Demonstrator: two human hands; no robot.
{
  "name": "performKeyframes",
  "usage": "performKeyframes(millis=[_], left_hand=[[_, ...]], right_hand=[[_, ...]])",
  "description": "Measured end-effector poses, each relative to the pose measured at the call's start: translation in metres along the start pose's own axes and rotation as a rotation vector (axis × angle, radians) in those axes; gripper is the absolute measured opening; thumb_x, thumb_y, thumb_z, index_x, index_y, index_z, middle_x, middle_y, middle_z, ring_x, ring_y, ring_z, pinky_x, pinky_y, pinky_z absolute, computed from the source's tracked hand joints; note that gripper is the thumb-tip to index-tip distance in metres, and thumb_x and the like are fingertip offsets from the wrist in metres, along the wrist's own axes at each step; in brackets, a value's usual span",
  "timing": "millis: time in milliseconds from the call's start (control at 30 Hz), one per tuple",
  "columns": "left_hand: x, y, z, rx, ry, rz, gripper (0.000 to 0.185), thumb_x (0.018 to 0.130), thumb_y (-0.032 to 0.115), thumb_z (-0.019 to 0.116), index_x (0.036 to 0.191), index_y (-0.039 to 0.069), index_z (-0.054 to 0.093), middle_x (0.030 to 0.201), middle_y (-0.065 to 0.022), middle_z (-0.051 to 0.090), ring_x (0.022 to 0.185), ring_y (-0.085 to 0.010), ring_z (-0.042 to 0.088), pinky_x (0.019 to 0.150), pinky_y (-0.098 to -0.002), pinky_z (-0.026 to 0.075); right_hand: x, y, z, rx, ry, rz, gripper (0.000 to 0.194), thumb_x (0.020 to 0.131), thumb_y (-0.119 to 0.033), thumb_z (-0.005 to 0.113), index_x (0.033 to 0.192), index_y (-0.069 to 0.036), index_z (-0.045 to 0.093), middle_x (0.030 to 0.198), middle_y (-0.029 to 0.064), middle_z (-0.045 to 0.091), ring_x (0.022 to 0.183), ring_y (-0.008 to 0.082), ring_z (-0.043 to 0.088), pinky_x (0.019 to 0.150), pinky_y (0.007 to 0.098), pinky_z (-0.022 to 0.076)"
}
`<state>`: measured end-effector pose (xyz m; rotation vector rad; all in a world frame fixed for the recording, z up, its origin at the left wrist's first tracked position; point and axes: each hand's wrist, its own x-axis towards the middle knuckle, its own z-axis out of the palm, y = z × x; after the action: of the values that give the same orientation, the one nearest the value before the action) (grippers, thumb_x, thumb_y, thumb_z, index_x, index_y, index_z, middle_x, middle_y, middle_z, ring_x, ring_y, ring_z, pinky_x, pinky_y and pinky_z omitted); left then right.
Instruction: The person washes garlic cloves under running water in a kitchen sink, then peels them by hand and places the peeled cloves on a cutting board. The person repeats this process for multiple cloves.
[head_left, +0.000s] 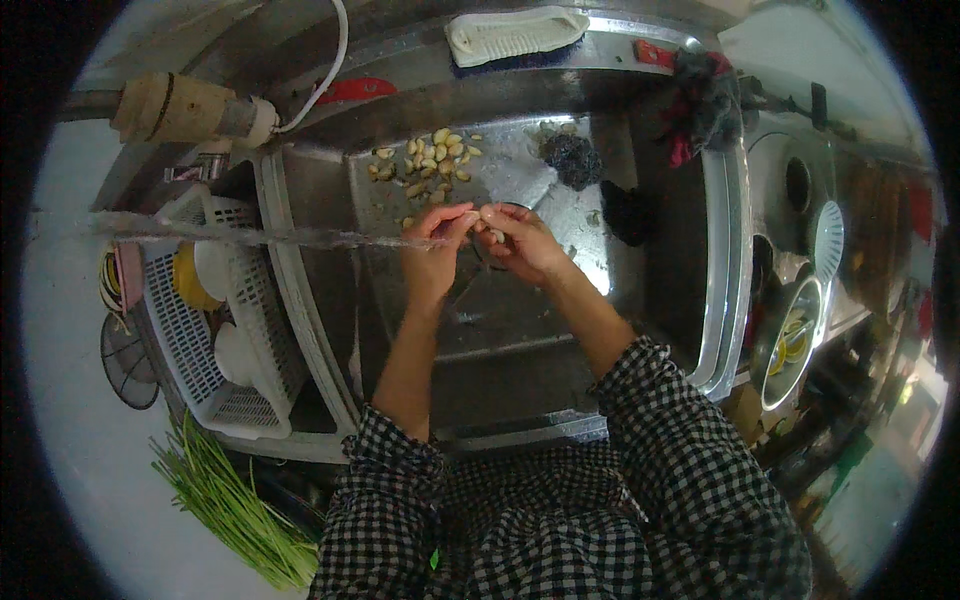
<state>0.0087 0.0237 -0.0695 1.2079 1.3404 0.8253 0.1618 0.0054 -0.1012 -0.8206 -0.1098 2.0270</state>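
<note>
Over a stainless steel sink (525, 341), my left hand (437, 251) and my right hand (523, 241) meet at their fingertips. Both pinch a small pale piece, which looks like a garlic clove (475, 214). Another pale clove (498, 235) shows under the fingers of my right hand. Beyond my hands, at the sink's back left, lies a loose pile of garlic cloves (435, 159). A stream of water (322, 236) crosses the view from the left towards my left hand. Dark metal scouring wool (574, 161) rests at the back of the sink, right of the pile.
A white scrubbing brush (517, 34) and a red-handled tool (360, 90) lie on the back ledge. Dark cloths (697, 94) hang at the right rim. Left stands a white plastic basket (187, 330) with bowls; green stalks (236, 510) lie below it. A metal bowl (769, 375) is at right.
</note>
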Motion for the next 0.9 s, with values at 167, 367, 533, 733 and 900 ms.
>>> performKeyframes(millis=[167,367,533,733,900], left_hand=[[0.002,0.003,-0.006,-0.247,-0.052,-0.15,0.021,0.089,0.015,0.059,0.105,0.002,0.063,0.092,-0.0058,0.065,0.078,-0.0115,0.058,0.068,-0.0238,0.047],[-0.001,-0.004,-0.002,0.13,-0.022,0.139,0.025,0.092,0.022,0.055,0.106,0.003,0.062,0.095,-0.007,0.062,0.083,-0.0181,0.058,0.075,-0.0292,0.046],[0.002,-0.024,-0.004,0.532,-0.092,0.427,0.024,0.094,0.021,0.051,0.109,0.006,0.061,0.107,-0.0134,0.057,0.1,-0.0255,0.055,0.088,-0.0357,0.042],[0.009,-0.045,-0.02,0.584,0.078,0.069,0.017,0.085,0.01,0.058,0.1,0.003,0.062,0.101,-0.013,0.058,0.092,-0.0302,0.057,0.081,-0.0381,0.045],[0.055,-0.054,-0.013,0.427,0.043,0.377,0.018,0.079,0.001,0.056,0.097,0.001,0.061,0.1,-0.0139,0.057,0.094,-0.0322,0.055,0.08,-0.0404,0.046]], right_hand=[[0.001,0.001,0.003,0.037,0.062,-0.006,0.012,0.089,-0.017,0.06,0.091,-0.006,0.059,0.077,0.0032,0.06,0.062,0.0071,0.048,0.048,0.0173,0.0317],[0.007,0.011,-0.001,-0.053,0.048,-0.064,0.01,0.089,-0.018,0.06,0.089,-0.008,0.059,0.08,0.002,0.06,0.065,0.0094,0.053,0.05,0.0226,0.0377],[0.013,0.019,-0.01,0.14,0.193,-0.008,0.013,0.09,-0.009,0.05,0.1,-0.006,0.058,0.085,0.004,0.058,0.073,0.0134,0.054,0.057,0.0254,0.0432],[0.08,-0.03,-0.03,-0.601,0.324,-0.374,0.017,0.086,-0.01,0.056,0.1,-0.003,0.061,0.08,0.0069,0.058,0.069,0.019,0.056,0.057,0.0294,0.0446],[0.137,-0.046,-0.046,-1.308,0.389,-0.674,0.015,0.078,-0.012,0.062,0.092,-0.008,0.064,0.086,0.0145,0.06,0.073,0.032,0.06,0.063,0.0377,0.0481]])
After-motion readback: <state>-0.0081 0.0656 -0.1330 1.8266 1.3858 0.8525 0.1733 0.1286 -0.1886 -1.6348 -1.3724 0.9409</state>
